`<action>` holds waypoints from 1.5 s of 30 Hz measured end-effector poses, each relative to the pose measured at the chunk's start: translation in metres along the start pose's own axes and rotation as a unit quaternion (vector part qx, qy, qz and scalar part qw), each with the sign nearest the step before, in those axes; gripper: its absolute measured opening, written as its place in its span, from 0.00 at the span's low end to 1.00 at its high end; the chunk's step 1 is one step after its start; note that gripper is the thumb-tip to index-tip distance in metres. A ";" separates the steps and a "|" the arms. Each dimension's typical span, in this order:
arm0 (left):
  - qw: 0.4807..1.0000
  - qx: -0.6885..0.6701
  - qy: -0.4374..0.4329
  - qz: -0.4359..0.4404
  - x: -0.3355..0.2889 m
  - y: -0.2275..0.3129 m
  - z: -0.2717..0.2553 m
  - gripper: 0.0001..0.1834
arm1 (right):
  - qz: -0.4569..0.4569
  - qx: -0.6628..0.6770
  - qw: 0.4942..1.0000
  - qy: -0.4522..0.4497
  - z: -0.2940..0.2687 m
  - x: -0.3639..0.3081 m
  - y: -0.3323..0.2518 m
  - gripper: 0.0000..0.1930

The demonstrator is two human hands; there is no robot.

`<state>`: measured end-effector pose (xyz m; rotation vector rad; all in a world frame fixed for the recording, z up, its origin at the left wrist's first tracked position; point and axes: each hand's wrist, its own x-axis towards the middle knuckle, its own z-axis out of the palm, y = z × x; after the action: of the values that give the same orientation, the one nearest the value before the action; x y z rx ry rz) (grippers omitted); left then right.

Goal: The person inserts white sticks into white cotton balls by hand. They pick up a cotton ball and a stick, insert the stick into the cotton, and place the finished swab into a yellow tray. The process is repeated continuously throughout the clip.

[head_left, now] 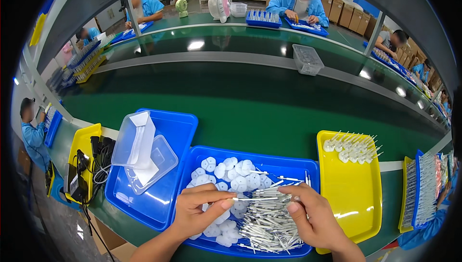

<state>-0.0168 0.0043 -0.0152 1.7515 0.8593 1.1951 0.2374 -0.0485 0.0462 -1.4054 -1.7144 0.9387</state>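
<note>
My left hand [204,207] pinches one end of a thin white rod [257,198] between thumb and forefinger. The rod lies level above a blue tray [308,166]. Near its other end is my right hand [308,214], thumb and forefinger apart; I see nothing held in it. Beneath the hands, the tray holds a heap of similar white rods [272,226] on the right. White flower-shaped plastic pieces [240,183] fill its left part, some hidden behind my left hand.
At right, a yellow tray [351,199] holds upright rods with white flower bases [351,149]. At left, a second blue tray [130,194] carries a clear plastic box [132,139] and lid. Black cables [98,158] lie farther left. Beyond the green belt [231,98], co-workers [301,5] sit at trays.
</note>
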 end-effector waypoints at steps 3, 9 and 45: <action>1.000 -0.009 -0.005 -0.002 0.001 0.000 0.001 0.09 | 0.031 0.058 0.998 0.023 0.008 -0.007 0.005 0.06; 1.000 -0.013 -0.018 -0.017 -0.001 0.002 0.001 0.09 | -0.113 -0.087 0.990 -0.003 0.003 0.004 0.011 0.08; 0.946 0.191 -0.099 0.244 0.003 -0.002 0.006 0.16 | -0.027 0.072 0.995 -0.069 0.015 -0.002 0.011 0.11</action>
<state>-0.0107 0.0062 -0.0166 2.4580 0.5755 1.1788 0.2300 -0.0504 0.0291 -1.2199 -1.7392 1.1289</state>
